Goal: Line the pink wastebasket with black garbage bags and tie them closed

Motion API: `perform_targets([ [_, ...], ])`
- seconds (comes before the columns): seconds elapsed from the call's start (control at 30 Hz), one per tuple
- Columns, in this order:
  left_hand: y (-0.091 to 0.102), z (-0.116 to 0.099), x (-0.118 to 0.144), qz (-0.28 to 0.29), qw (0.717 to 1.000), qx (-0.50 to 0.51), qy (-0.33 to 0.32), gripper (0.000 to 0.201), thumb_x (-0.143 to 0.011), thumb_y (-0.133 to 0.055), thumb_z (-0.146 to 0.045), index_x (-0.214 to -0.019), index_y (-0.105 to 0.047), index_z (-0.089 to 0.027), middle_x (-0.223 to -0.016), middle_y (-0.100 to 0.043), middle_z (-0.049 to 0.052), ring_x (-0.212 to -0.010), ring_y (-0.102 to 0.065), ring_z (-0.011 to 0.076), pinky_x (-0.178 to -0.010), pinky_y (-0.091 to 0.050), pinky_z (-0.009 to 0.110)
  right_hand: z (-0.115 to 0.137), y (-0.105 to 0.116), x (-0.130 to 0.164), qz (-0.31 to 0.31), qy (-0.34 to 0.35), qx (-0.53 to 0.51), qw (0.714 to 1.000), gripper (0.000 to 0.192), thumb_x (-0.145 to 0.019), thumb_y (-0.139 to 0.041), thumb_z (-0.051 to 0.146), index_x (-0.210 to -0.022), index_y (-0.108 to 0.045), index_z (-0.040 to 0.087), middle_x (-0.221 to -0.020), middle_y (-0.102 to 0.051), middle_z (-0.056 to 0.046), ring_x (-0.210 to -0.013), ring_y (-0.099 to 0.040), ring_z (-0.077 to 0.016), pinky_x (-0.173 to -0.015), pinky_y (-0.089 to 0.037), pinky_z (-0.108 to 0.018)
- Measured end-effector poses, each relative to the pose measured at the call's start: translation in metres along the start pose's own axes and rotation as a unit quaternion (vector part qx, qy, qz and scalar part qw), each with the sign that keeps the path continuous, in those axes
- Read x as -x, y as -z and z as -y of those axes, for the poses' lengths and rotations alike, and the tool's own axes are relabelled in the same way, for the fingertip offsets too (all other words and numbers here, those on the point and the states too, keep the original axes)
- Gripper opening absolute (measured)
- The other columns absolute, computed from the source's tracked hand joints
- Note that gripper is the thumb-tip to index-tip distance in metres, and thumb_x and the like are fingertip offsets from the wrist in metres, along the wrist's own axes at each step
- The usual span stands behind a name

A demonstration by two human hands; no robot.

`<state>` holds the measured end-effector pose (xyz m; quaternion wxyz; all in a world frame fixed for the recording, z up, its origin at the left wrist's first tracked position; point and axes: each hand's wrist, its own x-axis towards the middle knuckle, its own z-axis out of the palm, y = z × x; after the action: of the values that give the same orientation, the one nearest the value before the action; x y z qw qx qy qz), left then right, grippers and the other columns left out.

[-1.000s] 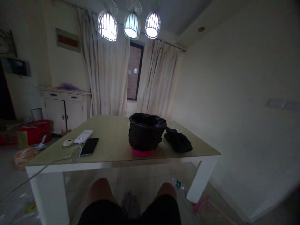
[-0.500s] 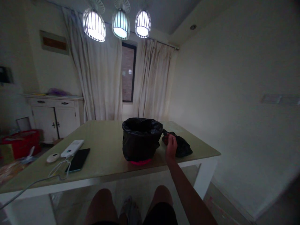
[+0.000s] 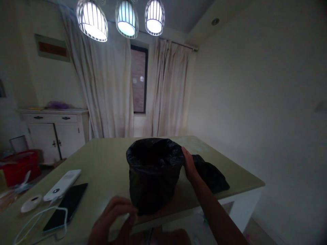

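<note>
A trash can (image 3: 153,187) covered by a black plastic bag stands near the table's front edge, its wide mouth facing up. The bag is folded down over the rim and hides the can's wall. My right hand (image 3: 189,165) grips the can's right side just below the rim, with the fingertips partly hidden behind it. Low at the front left, my left hand (image 3: 113,219) has its fingers bent and apart, fingertips close to the bag's lower edge; whether they touch it I cannot tell. A second black plastic bag (image 3: 211,173) lies crumpled to the right, behind my right forearm.
On the left of the table (image 3: 104,160) lie a dark phone (image 3: 67,206), a white device (image 3: 62,185), a round white object (image 3: 31,203) and a white cable (image 3: 38,214). Pendant lamps (image 3: 126,20) hang above. A white cabinet (image 3: 55,131) and a red container (image 3: 20,166) stand behind left.
My right hand has left the crumpled bag and moved onto the trash can's right side. My left hand has come into view at the lower left. The view has shifted closer to the table.
</note>
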<state>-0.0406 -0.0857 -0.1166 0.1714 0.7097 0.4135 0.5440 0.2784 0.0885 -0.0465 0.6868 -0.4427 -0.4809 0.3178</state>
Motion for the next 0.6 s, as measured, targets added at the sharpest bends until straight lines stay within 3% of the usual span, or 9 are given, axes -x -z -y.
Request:
perform_targets([
  [0.1, -0.005, 0.025, -0.028, -0.097, 0.995, -0.001, 0.036, 0.060, -0.097, -0.075, -0.052, -0.150, -0.056, -0.031, -0.149, -0.061, 0.014, -0.126, -0.068, 0.0351, -0.103, -0.063, 0.053, -0.007, -0.011, -0.006, 0.050, -0.009, -0.013, 0.999, 0.078, -0.083, -0.069, 0.086, -0.114, -0.083, 0.016, -0.125, -0.079, -0.012, -0.122, -0.068, -0.0305, -0.114, -0.051, -0.043],
  [0.17, -0.014, 0.034, -0.042, -0.106, 0.992, 0.026, 0.067, 0.084, -0.098, -0.072, -0.057, -0.168, -0.034, -0.030, -0.169, -0.043, 0.017, -0.147, -0.055, 0.0385, -0.117, -0.054, 0.059, -0.008, -0.018, -0.013, 0.068, 0.001, 0.004, 0.998, 0.074, -0.086, -0.068, 0.083, -0.110, -0.083, 0.015, -0.117, -0.081, -0.011, -0.116, -0.070, -0.0306, -0.109, -0.053, -0.043],
  [0.23, -0.024, 0.040, -0.053, -0.093, 0.990, 0.061, 0.093, 0.093, -0.100, -0.068, -0.061, -0.175, -0.020, -0.031, -0.180, -0.027, 0.015, -0.160, -0.039, 0.0400, -0.128, -0.041, 0.063, -0.005, -0.023, -0.022, 0.057, 0.026, 0.060, 0.996, 0.070, -0.084, -0.071, 0.081, -0.103, -0.084, 0.015, -0.111, -0.081, -0.012, -0.111, -0.071, -0.0316, -0.106, -0.053, -0.044],
  [0.33, -0.033, 0.054, -0.070, -0.098, 0.985, 0.104, 0.098, 0.095, -0.102, -0.067, -0.061, -0.177, -0.016, -0.035, -0.184, -0.019, 0.011, -0.165, -0.032, 0.0390, -0.135, -0.030, 0.061, 0.003, -0.028, -0.036, 0.043, 0.055, 0.135, 0.988, 0.066, -0.080, -0.076, 0.077, -0.104, -0.085, 0.016, -0.112, -0.082, -0.013, -0.105, -0.074, -0.0319, -0.102, -0.056, -0.045],
  [0.43, -0.039, 0.074, -0.092, -0.099, 0.981, 0.139, 0.095, 0.093, -0.104, -0.067, -0.060, -0.177, -0.017, -0.036, -0.185, -0.021, 0.010, -0.165, -0.032, 0.0368, -0.137, -0.024, 0.058, 0.006, -0.036, -0.051, 0.075, 0.053, 0.118, 0.989, 0.064, -0.081, -0.075, 0.075, -0.110, -0.085, 0.019, -0.121, -0.081, -0.014, -0.113, -0.073, -0.0318, -0.103, -0.056, -0.044],
  [0.5, -0.043, 0.089, -0.110, -0.112, 0.978, 0.158, 0.082, 0.088, -0.105, -0.062, -0.064, -0.177, -0.022, -0.033, -0.185, -0.023, 0.011, -0.167, -0.029, 0.0347, -0.139, -0.021, 0.055, -0.003, -0.042, -0.060, 0.091, 0.024, 0.062, 0.994, 0.070, -0.083, -0.071, 0.078, -0.121, -0.082, 0.020, -0.130, -0.078, -0.014, -0.120, -0.072, -0.0312, -0.102, -0.057, -0.043],
  [0.6, -0.049, 0.115, -0.138, -0.174, 0.964, 0.189, 0.074, 0.084, -0.105, -0.047, -0.077, -0.173, -0.034, -0.029, -0.182, -0.029, 0.014, -0.169, -0.027, 0.0327, -0.139, -0.021, 0.053, -0.036, -0.051, -0.069, 0.038, -0.028, -0.017, 0.999, 0.080, -0.081, -0.067, 0.081, -0.134, -0.074, 0.021, -0.136, -0.075, -0.014, -0.114, -0.073, -0.0283, -0.095, -0.058, -0.040],
])
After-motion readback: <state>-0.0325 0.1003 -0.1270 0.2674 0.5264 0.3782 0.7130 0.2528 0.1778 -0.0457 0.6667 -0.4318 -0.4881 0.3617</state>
